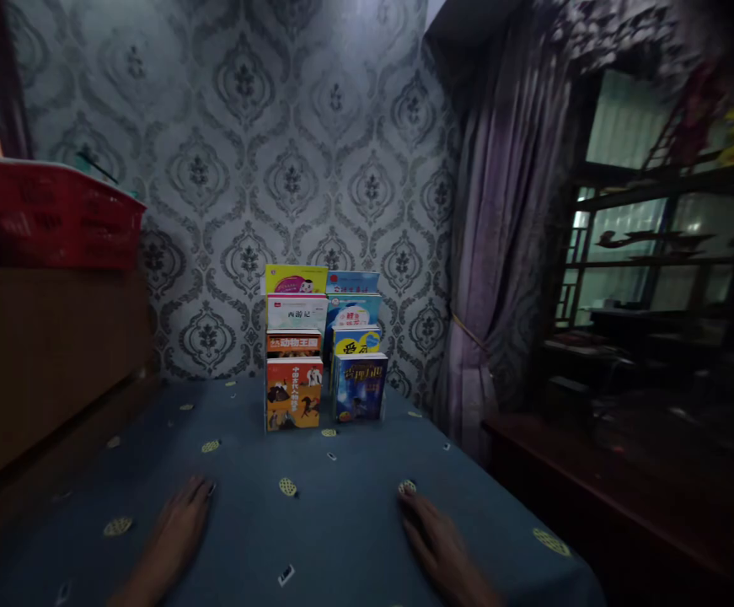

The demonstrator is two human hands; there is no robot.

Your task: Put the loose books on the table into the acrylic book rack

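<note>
My left hand (180,523) rests on the blue patterned tablecloth (246,539), fingers stretched forward with nothing in them. On the right side of the cloth lies my right hand (433,531), its fingers extended and also holding nothing. Beyond both hands, books stand upright in two stepped columns. An orange book (294,396) is at the front of the left column, with a brown-orange one (294,344), a white one (297,312) and a yellow one (297,276) behind. A dark blue book (360,388) fronts the right column, ahead of several other blue-covered ones. Neither hand touches a book.
Patterned wallpaper (291,169) covers the wall behind the books. At left, a red plastic basket (50,215) sits on a brown box-like surface (56,354). A tied purple curtain (486,236) hangs at right, beside dark shelving (645,261) and a reddish-brown wooden surface (562,464).
</note>
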